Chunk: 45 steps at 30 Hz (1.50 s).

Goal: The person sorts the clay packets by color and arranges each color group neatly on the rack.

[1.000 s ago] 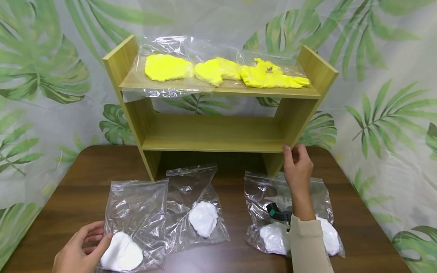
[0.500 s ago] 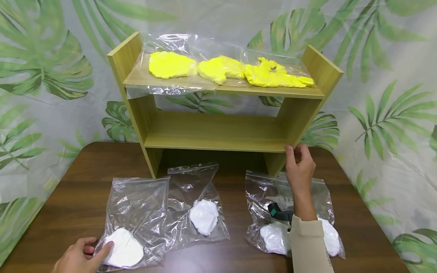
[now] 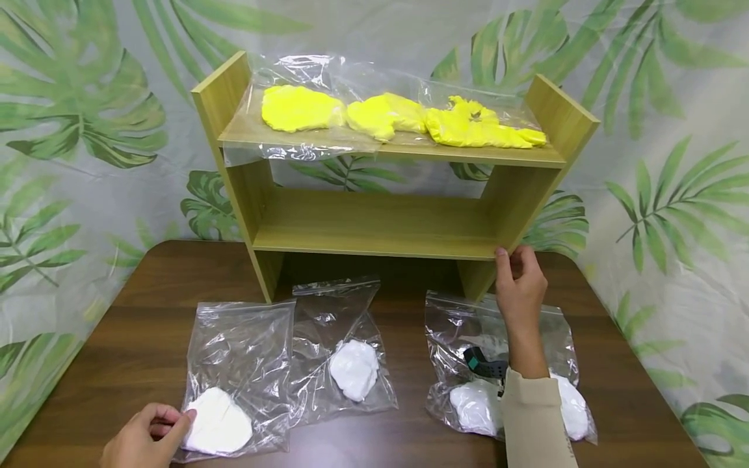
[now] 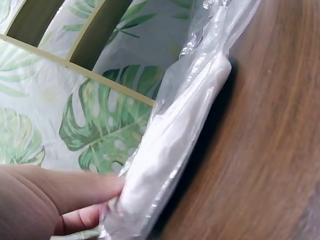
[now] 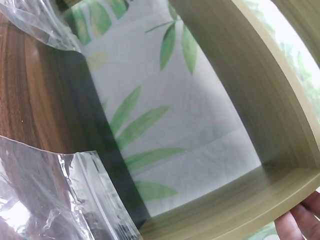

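My left hand (image 3: 143, 435) pinches the lower left edge of a clear zip bag (image 3: 242, 338) holding a flattened white lump (image 3: 218, 422). In the left wrist view, thumb and fingers hold the film right beside the lump (image 4: 165, 145), with a dark shadow under the bag. My right hand (image 3: 519, 283) grips the right side panel of a wooden shelf (image 3: 374, 252), thumb on its front edge where the middle board meets it. At the right wrist view's lower corner, only fingertips (image 5: 295, 222) show, curled around the panel's edge.
A second bag with a white lump (image 3: 354, 370) lies right of the first. Near the right forearm are bagged white lumps (image 3: 475, 408), partly hidden by the sleeve and a black wrist strap (image 3: 482, 364). Bagged yellow lumps (image 3: 301, 109) lie along the top shelf.
My left hand has come from beside the bag to a pinch on its lower left edge. The right hand keeps its hold on the shelf. The whole head view has shifted slightly.
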{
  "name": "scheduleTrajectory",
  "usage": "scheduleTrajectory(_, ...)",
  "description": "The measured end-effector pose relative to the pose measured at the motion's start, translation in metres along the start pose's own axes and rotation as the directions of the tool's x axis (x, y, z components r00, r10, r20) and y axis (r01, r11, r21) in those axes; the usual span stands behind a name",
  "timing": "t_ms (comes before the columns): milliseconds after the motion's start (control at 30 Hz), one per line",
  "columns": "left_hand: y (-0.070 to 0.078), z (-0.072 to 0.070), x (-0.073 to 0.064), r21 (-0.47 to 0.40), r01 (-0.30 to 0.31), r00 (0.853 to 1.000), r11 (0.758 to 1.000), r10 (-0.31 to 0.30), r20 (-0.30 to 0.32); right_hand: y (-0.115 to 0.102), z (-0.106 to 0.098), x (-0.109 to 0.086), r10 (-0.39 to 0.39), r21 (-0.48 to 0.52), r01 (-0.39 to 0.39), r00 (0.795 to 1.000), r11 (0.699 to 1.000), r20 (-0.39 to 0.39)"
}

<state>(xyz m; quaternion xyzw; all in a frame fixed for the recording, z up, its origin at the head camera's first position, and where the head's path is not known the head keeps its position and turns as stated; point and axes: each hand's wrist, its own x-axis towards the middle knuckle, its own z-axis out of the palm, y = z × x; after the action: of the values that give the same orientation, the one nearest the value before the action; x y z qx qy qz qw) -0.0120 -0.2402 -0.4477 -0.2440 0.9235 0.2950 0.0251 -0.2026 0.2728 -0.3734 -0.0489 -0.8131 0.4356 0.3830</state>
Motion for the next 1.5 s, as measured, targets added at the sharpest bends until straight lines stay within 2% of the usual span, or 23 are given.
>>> scheduleTrajectory(133,0.000,0.003,-0.003,-0.031,-0.022,0.995,0.999,0.019,-0.093,0.001,-0.001,0.000,0.002,-0.004,-0.002,1.000,1.000,0.002)
scheduleTrajectory(200,-0.001,0.004,-0.003,-0.042,-0.015,0.994,0.999,0.010,-0.106,0.000,-0.001,0.000,0.005,-0.004,-0.005,1.000,1.000,0.003)
scheduleTrajectory(300,-0.003,0.004,-0.002,-0.029,0.009,0.996,1.000,-0.012,-0.087,0.000,0.000,0.000,0.013,-0.002,-0.013,1.000,1.000,0.006)
scheduleTrajectory(433,-0.006,0.003,0.001,0.030,0.014,0.999,0.999,-0.013,-0.037,-0.001,0.000,-0.001,0.022,0.002,-0.022,1.000,1.000,0.008)
scheduleTrajectory(533,-0.008,0.002,0.002,0.048,-0.025,0.999,0.999,0.026,-0.021,0.000,0.000,-0.001,0.023,0.005,-0.023,1.000,1.000,0.006)
scheduleTrajectory(667,-0.009,0.001,0.002,0.045,-0.077,0.996,0.996,0.078,-0.029,-0.001,0.000,-0.001,0.020,0.005,-0.020,1.000,1.000,0.004)
scheduleTrajectory(867,-0.008,0.002,-0.003,-0.029,-0.061,0.990,0.998,0.056,-0.127,-0.001,0.000,-0.001,0.014,0.005,-0.014,1.000,1.000,0.005)
scheduleTrajectory(967,-0.007,0.004,-0.006,-0.080,-0.080,0.983,0.994,0.065,-0.173,-0.001,0.000,-0.001,0.013,0.005,-0.013,1.000,1.000,0.005)
scheduleTrajectory(1033,-0.006,0.005,-0.006,-0.106,-0.093,0.982,0.990,0.074,-0.172,0.000,0.000,-0.001,0.010,0.004,-0.010,1.000,1.000,0.006)
scheduleTrajectory(1133,-0.006,0.005,-0.004,-0.144,-0.058,0.994,0.988,0.044,-0.098,0.001,-0.001,-0.001,0.005,0.003,-0.005,1.000,1.000,0.007)
scheduleTrajectory(1200,-0.007,0.003,-0.002,-0.195,-0.002,1.000,0.981,0.003,0.004,0.001,-0.001,0.000,0.005,0.002,-0.005,1.000,1.000,0.008)
scheduleTrajectory(1267,-0.007,0.001,0.001,-0.211,0.050,0.994,0.976,-0.029,0.102,0.001,-0.001,-0.001,0.006,0.003,-0.006,1.000,1.000,0.010)
scheduleTrajectory(1367,-0.010,0.001,0.004,-0.286,0.134,0.973,0.949,-0.070,0.220,0.001,-0.001,-0.001,0.010,0.003,-0.010,1.000,1.000,0.014)
scheduleTrajectory(1500,-0.014,0.001,0.005,-0.332,0.182,0.961,0.925,-0.094,0.262,0.000,-0.001,0.000,0.010,0.002,-0.010,1.000,1.000,0.015)
